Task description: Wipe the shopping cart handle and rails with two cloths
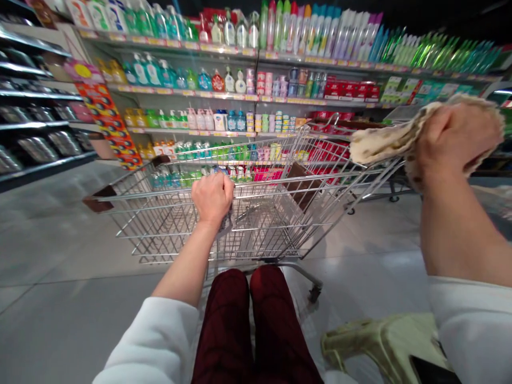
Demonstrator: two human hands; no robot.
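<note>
A metal wire shopping cart [276, 185] stands sideways in front of my knees, with brown corner pieces. My left hand [213, 197] is closed around the top rail of its near side, and a bit of something bluish shows behind the knuckles. At the right, my right hand [450, 133] is raised, its fingers wrapped in and around a crumpled cream cloth [380, 143] with brown spots. One end of the cloth lies over the cart's handle end. No goods show in the basket.
Behind the cart rises a shelf unit [168, 89] of pump bottles, spray cans and boxes. Racks of metal pots [36, 149] stand at left beside an orange display strip [108, 125]. A pale green bag [384, 336] is at lower right, near a cart caster [315, 293].
</note>
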